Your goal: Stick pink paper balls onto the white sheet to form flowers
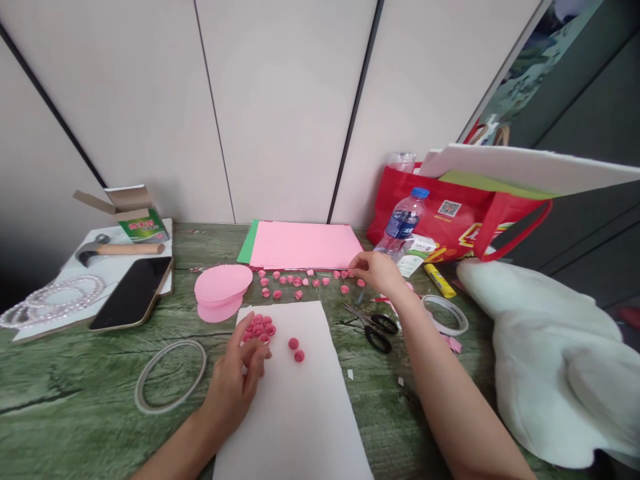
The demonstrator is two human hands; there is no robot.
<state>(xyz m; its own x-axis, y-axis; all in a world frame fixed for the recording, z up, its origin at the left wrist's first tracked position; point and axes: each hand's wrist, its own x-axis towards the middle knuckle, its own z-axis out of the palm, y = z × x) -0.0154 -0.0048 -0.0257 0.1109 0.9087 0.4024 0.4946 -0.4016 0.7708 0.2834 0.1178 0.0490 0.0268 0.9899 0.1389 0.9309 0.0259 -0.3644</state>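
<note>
My left hand (235, 373) rests at the left edge of a white sheet (295, 413), fingers curved and apart beside a cluster of small pink paper roses (258, 329). No object shows between those fingers. Two more rolled roses (296, 350) sit by themselves to the right of the cluster. Farther back, my right hand (376, 270) reaches to the right end of scattered paper roses (298, 281); its thumb and forefinger pinch at a small pink rose, partly covered by the fingertips. Black-handled scissors (377, 333) lie open below my right wrist.
Pink sheets (305, 245) and oval pink cutouts (223, 287) lie behind. Tape rolls (171, 377) flank the work. A phone (134, 293), hammer (120, 249) and beads (55, 300) are left; a bottle (404, 223), red bag (450, 220), glue stick (440, 281) and white plush (550, 353) are right.
</note>
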